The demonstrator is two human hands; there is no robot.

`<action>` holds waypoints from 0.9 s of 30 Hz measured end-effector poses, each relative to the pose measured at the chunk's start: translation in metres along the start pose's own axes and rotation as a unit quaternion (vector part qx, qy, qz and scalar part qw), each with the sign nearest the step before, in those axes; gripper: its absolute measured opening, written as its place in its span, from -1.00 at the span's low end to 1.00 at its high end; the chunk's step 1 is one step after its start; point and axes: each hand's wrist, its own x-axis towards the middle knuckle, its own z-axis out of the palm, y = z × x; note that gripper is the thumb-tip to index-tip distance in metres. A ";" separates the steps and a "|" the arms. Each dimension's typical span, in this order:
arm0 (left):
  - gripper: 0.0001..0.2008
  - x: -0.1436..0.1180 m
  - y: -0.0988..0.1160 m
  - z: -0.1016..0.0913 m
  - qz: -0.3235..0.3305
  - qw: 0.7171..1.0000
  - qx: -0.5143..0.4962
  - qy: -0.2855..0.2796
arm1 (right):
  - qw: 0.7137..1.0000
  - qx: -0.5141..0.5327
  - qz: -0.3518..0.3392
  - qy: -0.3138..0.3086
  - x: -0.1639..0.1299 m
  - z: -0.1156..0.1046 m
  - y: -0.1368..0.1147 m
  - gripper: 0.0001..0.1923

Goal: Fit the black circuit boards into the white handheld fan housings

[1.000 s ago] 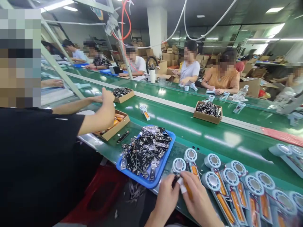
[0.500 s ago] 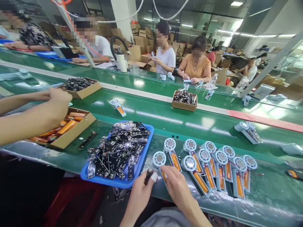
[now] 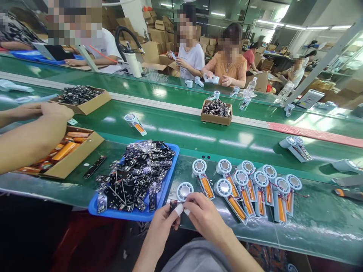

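The left hand (image 3: 163,223) pinches a small dark part (image 3: 173,206), while the curled right hand (image 3: 205,215) hides whatever its fingers hold.

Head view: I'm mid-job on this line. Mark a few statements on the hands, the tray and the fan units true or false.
1. The left hand pinches a small dark board. True.
2. The blue tray lies right of both hands. False: it lies to their left.
3. The right hand rests at the nearest fan unit. True.
4. The cardboard box by the neighbour's arm holds fan units. False: it holds orange cells.
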 end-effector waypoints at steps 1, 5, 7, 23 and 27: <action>-0.51 0.000 -0.001 0.000 -0.002 1.000 -0.003 0.005 | 1.000 -0.014 -0.007 0.012 -0.001 0.003 0.000 -0.75; -0.53 -0.006 -0.003 0.001 -0.008 1.000 -0.013 0.009 | 0.996 -0.069 -0.033 0.041 -0.007 0.008 0.002 -0.75; -0.54 -0.011 -0.004 0.002 -0.006 1.000 -0.019 0.011 | 0.994 -0.089 -0.035 0.047 -0.009 0.008 0.003 -0.76; -0.56 -0.022 -0.018 0.007 0.082 0.983 0.129 0.099 | 0.996 -0.076 -0.017 -0.035 -0.010 0.010 -0.008 -0.80; -0.53 -0.021 -0.015 0.010 0.071 0.983 0.117 0.125 | 0.997 -0.067 -0.023 -0.036 -0.010 0.008 -0.007 -0.77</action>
